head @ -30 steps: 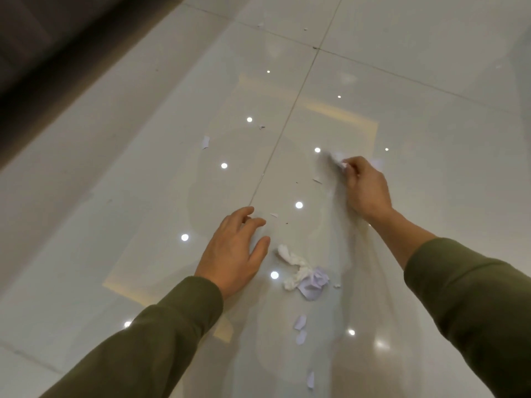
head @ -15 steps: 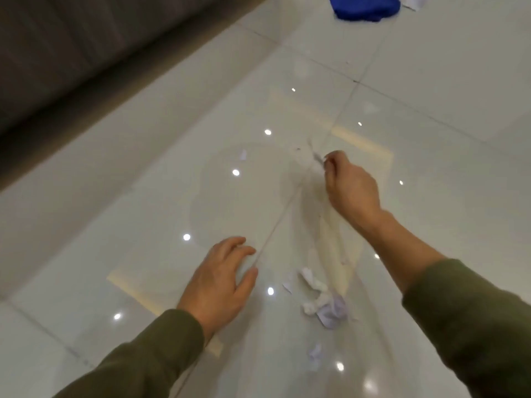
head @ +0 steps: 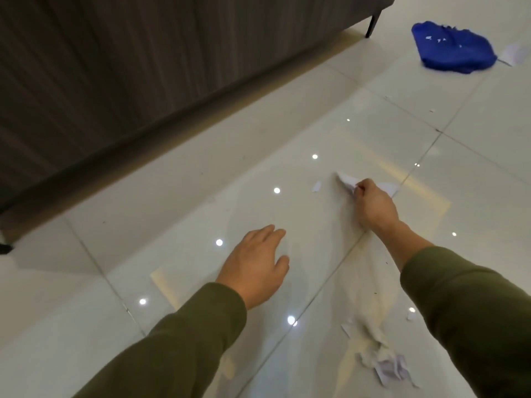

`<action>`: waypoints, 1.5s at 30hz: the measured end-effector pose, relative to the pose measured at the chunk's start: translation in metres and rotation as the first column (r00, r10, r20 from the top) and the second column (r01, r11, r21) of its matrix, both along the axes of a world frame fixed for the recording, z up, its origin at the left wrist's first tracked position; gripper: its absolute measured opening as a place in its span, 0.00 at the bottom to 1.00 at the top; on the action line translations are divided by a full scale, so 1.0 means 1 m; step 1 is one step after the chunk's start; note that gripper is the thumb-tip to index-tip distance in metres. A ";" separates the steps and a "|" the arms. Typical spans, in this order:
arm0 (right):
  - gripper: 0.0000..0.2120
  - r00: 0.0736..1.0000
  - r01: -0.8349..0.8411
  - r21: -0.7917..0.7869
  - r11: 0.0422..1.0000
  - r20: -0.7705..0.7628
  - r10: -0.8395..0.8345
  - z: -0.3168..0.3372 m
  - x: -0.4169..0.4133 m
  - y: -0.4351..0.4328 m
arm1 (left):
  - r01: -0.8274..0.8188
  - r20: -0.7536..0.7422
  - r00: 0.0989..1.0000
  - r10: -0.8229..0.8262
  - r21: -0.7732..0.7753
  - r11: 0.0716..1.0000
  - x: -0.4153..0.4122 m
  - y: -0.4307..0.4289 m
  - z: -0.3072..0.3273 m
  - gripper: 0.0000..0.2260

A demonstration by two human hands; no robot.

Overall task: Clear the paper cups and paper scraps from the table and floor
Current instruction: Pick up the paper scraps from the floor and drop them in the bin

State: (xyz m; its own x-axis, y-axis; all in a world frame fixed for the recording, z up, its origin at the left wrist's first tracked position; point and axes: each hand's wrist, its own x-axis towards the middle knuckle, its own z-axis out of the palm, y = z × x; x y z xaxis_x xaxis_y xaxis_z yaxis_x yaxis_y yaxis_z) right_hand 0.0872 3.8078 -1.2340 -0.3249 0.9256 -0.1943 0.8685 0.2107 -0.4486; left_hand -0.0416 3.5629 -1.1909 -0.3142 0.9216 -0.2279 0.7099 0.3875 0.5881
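blue bag [head: 454, 48]: far right, well apart from the scraps; bits may drop on the way.
left hand [head: 254, 265]: fingers loosely spread, empty, low over floor.
right hand [head: 373, 206]: curled, fingertip pinch on held scrap [head: 346, 180]; could slip.
crumpled pile [head: 385, 363]: near right, easily overlooked.
loose scrap [head: 316, 186]: just left of the held one, flat on glossy tile, hard to lift.

Both arms were dressed alike, in long olive-green sleeves of plain, soft-looking fabric. The left sleeve [head: 178, 346], at seven o'clock, was lightly creased, and its rounded cuff closed right at the wrist. The right sleeve [head: 465, 311], at four o'clock, was the same green but darker in shadow, and its cuff sat higher, with a stretch of forearm showing. The left hand [head: 255, 265] and right hand [head: 373, 205] were bare.
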 end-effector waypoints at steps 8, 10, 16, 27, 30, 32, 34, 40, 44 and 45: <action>0.14 0.980 -0.194 -0.101 0.976 -0.057 0.189 -0.003 -0.031 -0.027 | -0.088 0.059 0.994 0.089 -0.015 0.996 0.001 -0.018 -0.010 0.20; 0.15 0.939 -0.335 -0.064 0.940 0.052 0.339 -0.003 -0.038 -0.044 | -0.100 0.041 0.994 0.100 -0.003 0.995 0.002 -0.012 -0.012 0.20; 0.12 0.823 -0.554 -0.009 0.832 0.146 0.549 0.000 -0.033 -0.110 | -0.084 -0.170 0.982 0.078 -0.028 0.996 -0.019 -0.008 -0.010 0.23; 0.20 0.770 -0.614 -0.151 0.775 0.103 0.630 0.005 0.032 -0.237 | 0.256 -0.123 0.960 -0.252 0.021 0.966 0.042 -0.066 -0.034 0.22; 0.16 0.841 -0.541 -0.109 0.834 -0.063 0.537 0.016 0.035 -0.237 | 0.300 -0.205 0.928 -0.311 -0.087 0.950 0.040 -0.073 -0.038 0.25; 0.17 0.900 -0.409 -0.054 0.911 -0.187 0.393 0.028 0.030 -0.229 | 0.268 -0.210 0.939 -0.273 -0.055 0.962 0.019 -0.071 -0.033 0.25; 0.21 0.924 -0.270 0.007 0.963 -0.280 0.261 0.038 0.028 -0.221 | 0.100 -0.205 0.976 -0.076 0.106 0.989 -0.011 -0.067 -0.020 0.21; 0.20 0.965 -0.158 -0.091 0.983 -0.223 0.134 0.046 0.030 -0.206 | -0.400 -0.173 0.874 0.455 0.277 0.874 -0.090 -0.026 -0.007 0.13; 0.20 0.983 -0.103 -0.134 0.986 -0.163 0.081 0.038 0.049 -0.203 | -0.392 -0.161 0.908 0.387 -0.001 0.920 -0.099 -0.019 -0.040 0.10; 0.20 0.985 -0.070 -0.128 0.989 -0.164 0.048 0.036 0.060 -0.202 | -0.377 -0.139 0.919 0.368 -0.044 0.925 -0.097 -0.023 -0.047 0.10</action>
